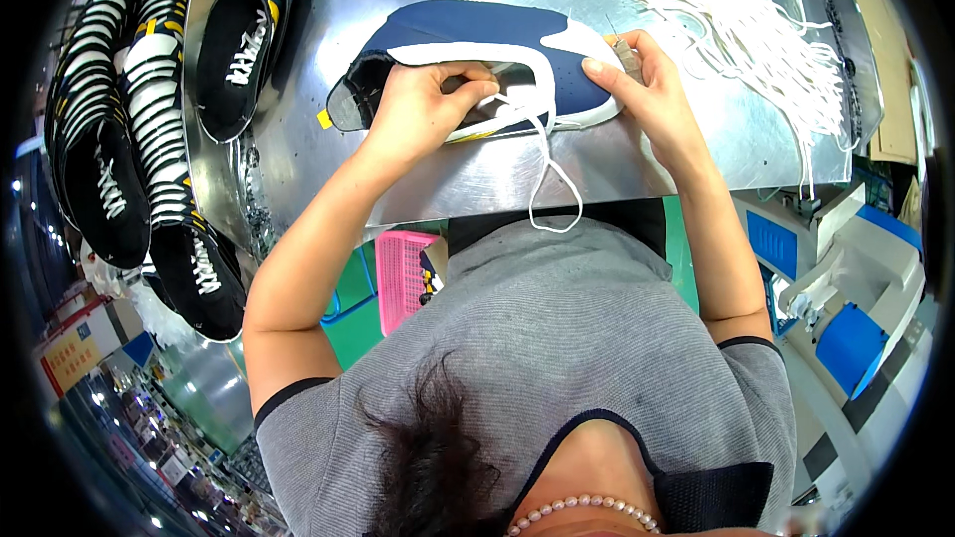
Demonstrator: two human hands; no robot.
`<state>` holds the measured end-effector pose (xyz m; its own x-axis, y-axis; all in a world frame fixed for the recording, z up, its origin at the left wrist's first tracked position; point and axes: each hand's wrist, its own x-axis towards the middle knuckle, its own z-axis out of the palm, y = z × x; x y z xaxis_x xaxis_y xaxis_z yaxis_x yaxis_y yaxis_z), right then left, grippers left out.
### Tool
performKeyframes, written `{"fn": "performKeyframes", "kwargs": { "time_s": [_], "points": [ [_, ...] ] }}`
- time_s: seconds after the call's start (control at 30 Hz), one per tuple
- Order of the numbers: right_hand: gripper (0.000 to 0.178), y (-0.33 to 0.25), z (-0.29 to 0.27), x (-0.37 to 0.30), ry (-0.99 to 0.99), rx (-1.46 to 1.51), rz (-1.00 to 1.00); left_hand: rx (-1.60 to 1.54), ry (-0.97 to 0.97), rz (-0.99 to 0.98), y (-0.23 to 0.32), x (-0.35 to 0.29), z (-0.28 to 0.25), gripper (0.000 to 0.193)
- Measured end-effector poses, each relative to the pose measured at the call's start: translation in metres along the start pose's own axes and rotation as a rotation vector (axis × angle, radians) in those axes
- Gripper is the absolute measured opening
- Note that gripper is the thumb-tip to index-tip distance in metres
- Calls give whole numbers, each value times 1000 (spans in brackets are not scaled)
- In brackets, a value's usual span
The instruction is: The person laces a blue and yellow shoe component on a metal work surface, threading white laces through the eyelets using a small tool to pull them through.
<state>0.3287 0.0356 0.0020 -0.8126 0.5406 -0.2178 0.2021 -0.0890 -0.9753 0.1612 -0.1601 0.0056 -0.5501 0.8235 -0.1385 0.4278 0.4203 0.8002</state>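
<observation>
A navy and white shoe upper [477,25] lies on its side across the metal table, its toe to the right and its dark-lined heel to the left. A white shoelace [545,174] passes through the opening and hangs in a loop over the table's front edge. At the opening my left hand [433,104] is closed, thumb and forefinger pinching the lace; its other fingers are partly hidden. By the toe, my right hand [647,85] grips a small grey-brown tool [627,58] with a thin needle-like tip. Its thumb touches the toe.
A pile of loose white laces [726,30] covers the table's right side. Left of it all stand stacked black-lined shoes [239,60] and long nested rows of striped shoes [164,129]. Below the table are a pink basket [398,278] and a grey and blue machine [846,288].
</observation>
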Motion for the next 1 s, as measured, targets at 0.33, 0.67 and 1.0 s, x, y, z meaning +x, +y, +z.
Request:
{"fn": "performKeyframes", "kwargs": {
  "time_s": [0.33, 0.67, 1.0],
  "points": [
    [44, 0, -53, -9, 123, 278, 31, 453, 852, -10, -93, -59, -170, 10],
    [35, 15, -58, 2, 337, -896, -347, -1, -102, 653, 87, -14, -53, 9],
    [22, -26, -19, 1, -70, -27, -401, 299, 327, 673, 100, 43, 4, 14]
  ]
}}
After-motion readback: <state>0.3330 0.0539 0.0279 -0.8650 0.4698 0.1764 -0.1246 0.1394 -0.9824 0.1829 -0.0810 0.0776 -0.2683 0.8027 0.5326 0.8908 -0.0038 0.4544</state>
